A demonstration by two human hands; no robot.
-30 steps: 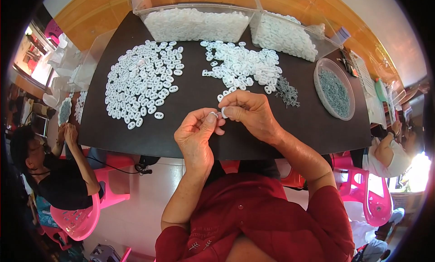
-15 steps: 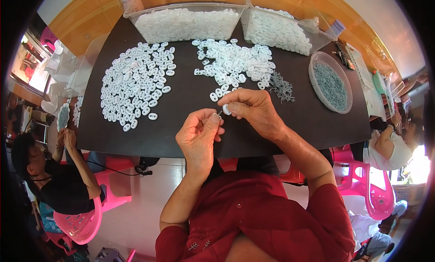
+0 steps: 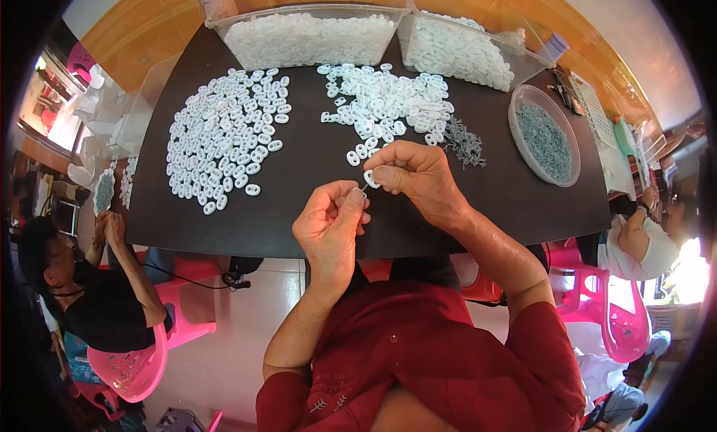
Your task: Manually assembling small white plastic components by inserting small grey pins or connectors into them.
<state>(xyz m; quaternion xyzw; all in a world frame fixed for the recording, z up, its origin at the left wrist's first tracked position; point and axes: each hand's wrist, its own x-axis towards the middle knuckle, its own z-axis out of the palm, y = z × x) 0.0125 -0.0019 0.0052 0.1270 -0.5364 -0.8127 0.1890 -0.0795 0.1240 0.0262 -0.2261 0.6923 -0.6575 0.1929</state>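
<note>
1. The left hand (image 3: pixel 325 227) is closed in a pinch, its thumb and fingers on a small pale piece (image 3: pixel 359 194) that is mostly covered by the fingertips.
2. The right hand (image 3: pixel 422 182) grips a white oval link (image 3: pixel 371 179) between thumb and forefinger, just above and to the right of the left fingertips; the other fingers curl behind.
3. A thin grey pin (image 3: pixel 365 186) shows in the narrow gap between the two pinches; whether its tip touches the link is too small to tell.
4. Compared with half a second ago, the right hand sits slightly higher and farther left, while the left hand has shifted a touch to the right. Both pinches keep their hold.
5. A second ago the link was level with the left fingertips; now it is above them.
6. The spread of white links (image 3: pixel 224 141) on the left, the heap of white links (image 3: pixel 388 103) beyond the hands and the small grey pin pile (image 3: pixel 464 144) look the same as half a second ago.
7. The round tub (image 3: pixel 544 137) of grey pins stays at the right of the dark table (image 3: pixel 299 185), and the two clear bins (image 3: pixel 310 44) along the back remain full of white pieces.
</note>
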